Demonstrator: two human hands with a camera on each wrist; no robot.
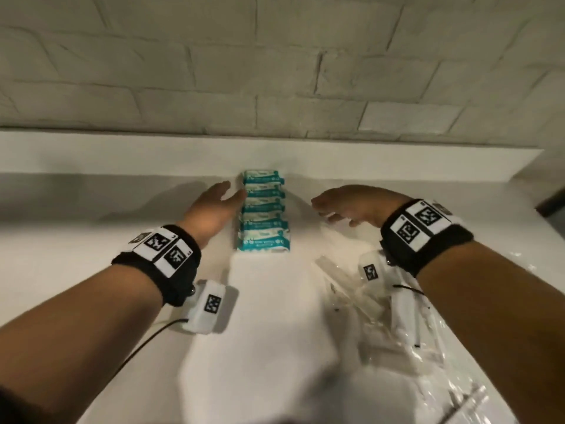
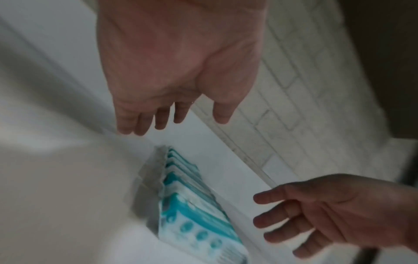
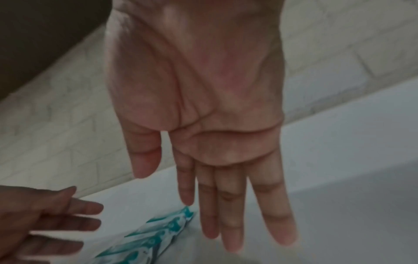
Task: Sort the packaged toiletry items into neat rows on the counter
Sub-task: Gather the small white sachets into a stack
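L hand [image 1: 214, 206] grip spread, beside teal packets [image 1: 263, 211] row's left edge; R hand [image 1: 351, 205] spread, apart on right.

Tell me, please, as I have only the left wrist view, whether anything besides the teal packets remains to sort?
Observer: Yes, a loose pile of clear-wrapped packets lies on the counter under the right forearm.
Operator: Does the left hand reach the teal packets?
Observer: Its fingertips meet the row's left edge, midway along.
Operator: And the right hand?
Observer: It hovers open, apart from the row's right side.
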